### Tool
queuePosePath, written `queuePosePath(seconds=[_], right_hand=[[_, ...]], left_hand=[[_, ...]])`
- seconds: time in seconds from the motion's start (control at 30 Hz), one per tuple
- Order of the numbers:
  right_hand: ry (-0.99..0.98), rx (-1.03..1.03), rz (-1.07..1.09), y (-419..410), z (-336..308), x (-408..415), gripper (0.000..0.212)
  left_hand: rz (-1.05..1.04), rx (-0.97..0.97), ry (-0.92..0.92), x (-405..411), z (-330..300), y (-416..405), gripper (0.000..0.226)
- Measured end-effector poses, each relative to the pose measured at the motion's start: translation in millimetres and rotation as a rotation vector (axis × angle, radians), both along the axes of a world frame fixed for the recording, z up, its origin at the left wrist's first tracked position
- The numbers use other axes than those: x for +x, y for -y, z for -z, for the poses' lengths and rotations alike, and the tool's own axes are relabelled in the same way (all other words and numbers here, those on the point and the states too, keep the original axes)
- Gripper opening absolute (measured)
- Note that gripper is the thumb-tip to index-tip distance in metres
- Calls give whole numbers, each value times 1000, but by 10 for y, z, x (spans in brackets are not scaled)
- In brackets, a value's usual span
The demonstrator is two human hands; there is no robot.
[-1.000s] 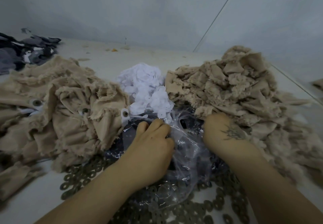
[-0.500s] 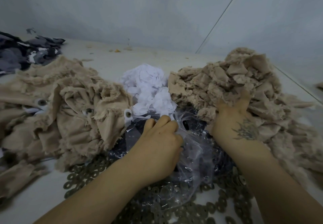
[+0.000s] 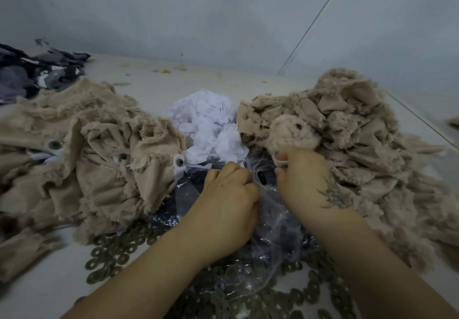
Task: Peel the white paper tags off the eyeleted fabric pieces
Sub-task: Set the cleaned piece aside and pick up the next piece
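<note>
The right hand [image 3: 301,177] pinches a frayed beige eyeleted fabric piece [image 3: 289,132] at the near edge of the right-hand heap. The left hand [image 3: 227,194], fingers curled, grips crinkled clear plastic [image 3: 270,221] before the white paper tag pile [image 3: 208,124].

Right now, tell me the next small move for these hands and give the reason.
Probably draw the right hand back toward the left hand, bringing along the beige fabric piece it grips. That piece is half lifted from the right pile with its eyelet showing. The left hand, curled on the clear plastic bag, could then take hold of the piece.
</note>
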State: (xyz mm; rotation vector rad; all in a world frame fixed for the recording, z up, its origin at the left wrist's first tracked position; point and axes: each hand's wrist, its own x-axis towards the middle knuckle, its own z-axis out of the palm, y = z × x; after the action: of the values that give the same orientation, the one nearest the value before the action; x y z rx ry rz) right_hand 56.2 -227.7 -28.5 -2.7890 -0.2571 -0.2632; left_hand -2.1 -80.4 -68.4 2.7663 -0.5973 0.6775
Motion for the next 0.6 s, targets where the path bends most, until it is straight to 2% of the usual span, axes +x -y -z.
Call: queuePosePath(seconds=[0.03, 0.07, 0.17, 0.23, 0.27, 0.37, 0.47, 0.5, 0.6], right_hand=[[28, 29, -45, -44, 6, -49, 24], [58, 68, -91, -86, 1, -109, 23], [182, 270, -246, -210, -48, -302, 12], [248, 315, -343, -277, -47, -384, 8], [273, 321, -366, -297, -36, -410, 8], [307, 437, -394, -313, -5, -447, 6], [381, 528, -281, -275, 35, -404, 5], [387, 495, -246, -249, 53, -367, 12], [279, 303, -260, -209, 136, -270, 56]], left_hand=[[-1, -82, -24, -10, -17, 1, 5], [-17, -209, -34, -6, -25, 1, 10], [-13, -582, -149, 41, -45, -16, 43], [49, -732, -223, 81, -81, -25, 53], [71, -787, -231, 92, -91, -45, 52], [74, -889, -175, 87, -127, -117, 32], [103, -1115, -173, 66, -127, -210, 35], [115, -1176, -185, 62, -119, -257, 38], [163, -1261, -213, -4, -88, -371, 47]])
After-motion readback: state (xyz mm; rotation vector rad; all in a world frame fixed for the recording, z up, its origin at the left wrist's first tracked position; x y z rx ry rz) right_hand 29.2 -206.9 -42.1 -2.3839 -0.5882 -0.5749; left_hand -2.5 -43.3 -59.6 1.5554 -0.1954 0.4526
